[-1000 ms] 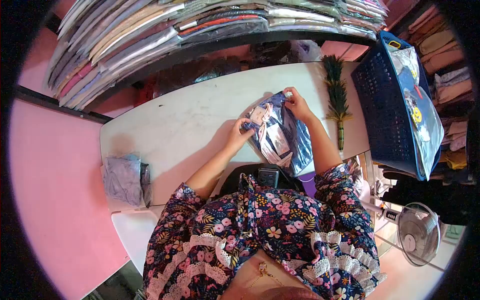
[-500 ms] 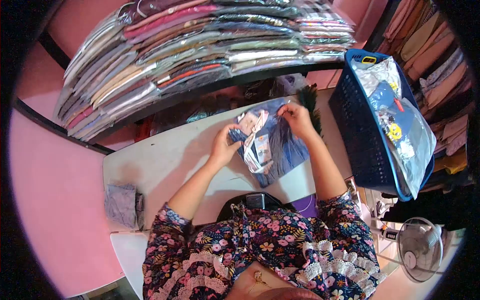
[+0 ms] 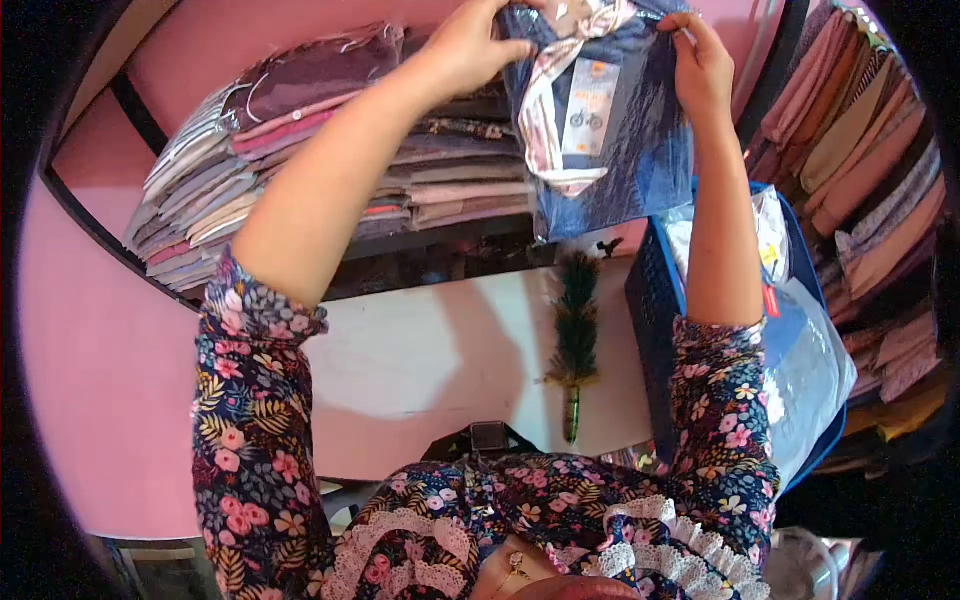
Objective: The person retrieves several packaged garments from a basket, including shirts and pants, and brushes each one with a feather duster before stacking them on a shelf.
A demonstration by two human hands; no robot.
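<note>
Stacked folded garments point(image 3: 300, 150) fill the shelf behind; feather duster point(image 3: 575, 340) lies on the table point(image 3: 420, 370) beside the blue basket point(image 3: 650, 330); I see left hand point(image 3: 470, 45) and right hand point(image 3: 700, 65) each gripping the bagged blue garment point(image 3: 610, 130), raised above the table, tagged, glossy.

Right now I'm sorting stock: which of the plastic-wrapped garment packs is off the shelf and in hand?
The blue packaged garment, with a striped ribbon and card tag, gripped at its top corners by left hand and right hand. The others lie stacked on the shelf.
</note>
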